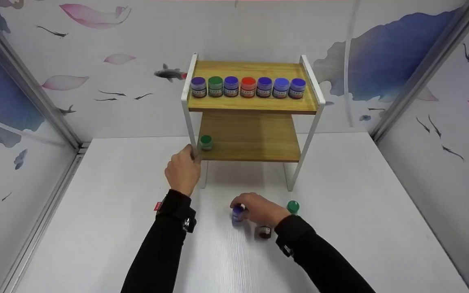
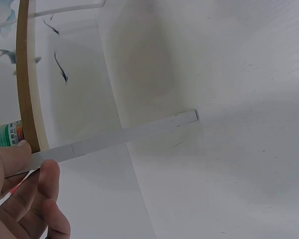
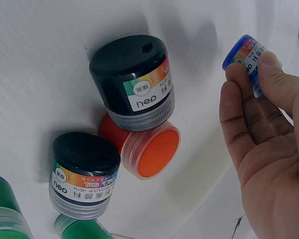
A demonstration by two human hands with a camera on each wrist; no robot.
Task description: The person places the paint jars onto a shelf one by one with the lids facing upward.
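My left hand (image 1: 182,171) grips the white left front leg (image 2: 94,143) of a small two-tier shelf, thumb on one side and fingers on the other. Beside that thumb, a green paint jar (image 1: 206,143) stands on the lower wooden board (image 1: 255,142). In front of the shelf my right hand (image 1: 261,208) pinches a blue-lidded paint jar (image 3: 246,59) between thumb and fingers. Close to this hand on the white table are two dark jars (image 3: 132,82), an orange-lidded jar (image 3: 158,153) lying on its side and green jars (image 3: 7,209).
Along the shelf's upper board (image 1: 250,104) stands a row of several jars with blue, green and red lids, the red jar (image 1: 248,87) mid-row. Patterned panels enclose the table (image 1: 108,211) at the back and both sides, with a metal post (image 1: 426,69) at right.
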